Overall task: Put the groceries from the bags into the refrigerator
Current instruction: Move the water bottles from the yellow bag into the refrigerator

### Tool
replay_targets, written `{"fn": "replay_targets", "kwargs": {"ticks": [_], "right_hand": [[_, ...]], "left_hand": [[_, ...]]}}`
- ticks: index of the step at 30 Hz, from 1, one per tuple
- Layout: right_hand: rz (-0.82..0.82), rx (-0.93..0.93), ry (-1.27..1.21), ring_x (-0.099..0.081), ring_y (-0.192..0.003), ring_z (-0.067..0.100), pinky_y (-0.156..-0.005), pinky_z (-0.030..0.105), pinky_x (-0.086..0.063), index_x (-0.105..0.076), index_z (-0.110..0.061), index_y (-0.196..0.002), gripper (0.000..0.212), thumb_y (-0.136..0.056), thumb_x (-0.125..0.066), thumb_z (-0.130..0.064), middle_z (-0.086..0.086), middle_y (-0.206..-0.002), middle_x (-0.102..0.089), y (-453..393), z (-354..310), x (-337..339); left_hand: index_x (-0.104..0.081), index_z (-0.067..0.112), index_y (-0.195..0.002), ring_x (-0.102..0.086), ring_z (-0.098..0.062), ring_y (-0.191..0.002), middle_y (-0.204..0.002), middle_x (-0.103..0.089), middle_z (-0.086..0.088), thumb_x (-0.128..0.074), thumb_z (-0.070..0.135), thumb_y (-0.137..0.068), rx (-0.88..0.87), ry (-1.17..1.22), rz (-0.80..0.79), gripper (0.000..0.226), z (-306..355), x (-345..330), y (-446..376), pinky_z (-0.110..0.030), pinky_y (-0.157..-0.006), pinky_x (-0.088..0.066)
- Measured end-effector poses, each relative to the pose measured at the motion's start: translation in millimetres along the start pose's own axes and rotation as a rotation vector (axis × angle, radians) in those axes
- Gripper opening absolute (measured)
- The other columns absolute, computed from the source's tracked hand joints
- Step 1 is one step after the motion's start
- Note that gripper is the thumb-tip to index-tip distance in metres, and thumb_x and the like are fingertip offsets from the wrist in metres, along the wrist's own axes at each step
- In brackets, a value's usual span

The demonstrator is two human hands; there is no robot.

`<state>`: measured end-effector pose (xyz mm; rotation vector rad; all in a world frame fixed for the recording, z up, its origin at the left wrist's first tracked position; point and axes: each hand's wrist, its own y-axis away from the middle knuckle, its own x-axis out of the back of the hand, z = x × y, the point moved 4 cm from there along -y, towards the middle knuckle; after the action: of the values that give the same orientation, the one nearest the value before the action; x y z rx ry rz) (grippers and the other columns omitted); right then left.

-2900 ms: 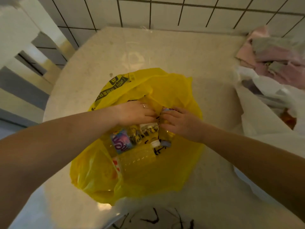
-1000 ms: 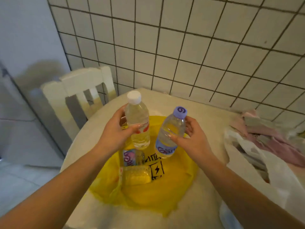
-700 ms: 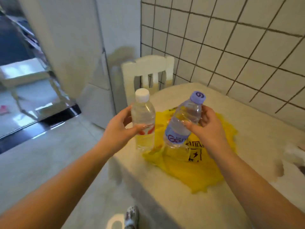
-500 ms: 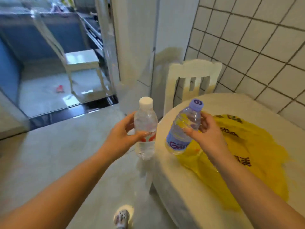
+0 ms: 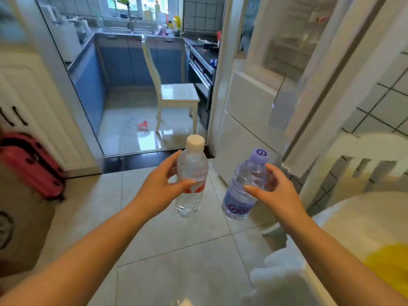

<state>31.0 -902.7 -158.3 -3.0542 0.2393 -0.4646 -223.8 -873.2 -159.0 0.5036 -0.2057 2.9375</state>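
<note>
- Now two water bottles are in the air over the floor tiles, well clear of the table (image 5: 353, 219): the white-cap bottle (image 5: 191, 177) upright, the purple-cap bottle (image 5: 246, 186) tilted with its cap leaning right.
- The left hand (image 5: 161, 188) grasps the white-cap bottle around its middle, thumb across the label and fingers behind it.
- The right hand (image 5: 276, 191) grasps the purple-cap bottle around its upper body, thumb in front.
- The yellow bag (image 5: 388, 268) lies on the table at the lower right edge of the view; what it holds cannot be seen from here.
- The fridge (image 5: 254, 100) stands ahead and to the right, just past a white chair (image 5: 364, 155) by the table, and looks open, with shelves showing in its upper part.
- Judged from this, the step in hand is carrying the two bottles from bag to fridge.
- The next move calls for stepping closer, finding shelf or door room tall enough, and standing each bottle upright. Both hands are full, so one bottle has to be set down before the other.
</note>
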Motion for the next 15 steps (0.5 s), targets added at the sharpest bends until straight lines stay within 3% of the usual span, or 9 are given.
{"fn": "replay_targets", "kwargs": {"ticks": [5, 9, 13, 15], "right_hand": [[0.027, 0.018, -0.059, -0.058, -0.103, 0.006, -0.074, 0.014, -0.049, -0.047, -0.038, -0.105, 0.049, -0.075, -0.076, -0.012, -0.021, -0.105, -0.057, -68.8, -22.3, -51.8], [0.062, 0.049, -0.065, -0.06, -0.107, 0.011, -0.087, 0.025, -0.05, -0.052, -0.028, -0.12, 0.054, -0.075, -0.075, -0.011, -0.005, -0.117, -0.063, -133.2, -30.1, -73.7], [0.127, 0.072, -0.123, -0.062, -0.098, 0.001, -0.072, 0.011, -0.051, -0.055, -0.026, -0.118, 0.05, -0.075, -0.075, -0.01, -0.01, -0.109, -0.065, -210.8, -30.0, -83.8], [0.169, 0.093, -0.14, -0.063, -0.094, -0.001, -0.071, 0.013, -0.051, -0.057, -0.03, -0.114, 0.048, -0.074, -0.076, -0.011, -0.011, -0.107, -0.066, -256.6, -26.6, -84.9]], "left_hand": [[-0.037, 0.036, -0.138, -0.049, -0.001, -0.116, -0.129, -0.051, 0.017, -0.07, 0.036, -0.075, -0.035, -0.016, -0.007, 0.071, -18.5, 57.3, -78.0, -0.023, -0.093, -0.044], [-0.039, 0.032, -0.139, -0.053, 0.003, -0.112, -0.127, -0.055, 0.016, -0.071, 0.031, -0.078, -0.076, 0.018, -0.022, 0.068, -27.0, 76.6, -146.8, -0.012, -0.085, -0.045], [-0.043, 0.034, -0.134, -0.052, 0.004, -0.111, -0.123, -0.054, 0.021, -0.071, 0.026, -0.079, -0.094, 0.061, -0.04, 0.062, -32.7, 80.8, -227.3, -0.016, -0.085, -0.05], [-0.04, 0.04, -0.128, -0.05, 0.009, -0.104, -0.116, -0.051, 0.028, -0.07, 0.029, -0.078, -0.111, 0.043, -0.04, 0.059, -31.6, 78.9, -271.8, -0.007, -0.075, -0.046]]}}
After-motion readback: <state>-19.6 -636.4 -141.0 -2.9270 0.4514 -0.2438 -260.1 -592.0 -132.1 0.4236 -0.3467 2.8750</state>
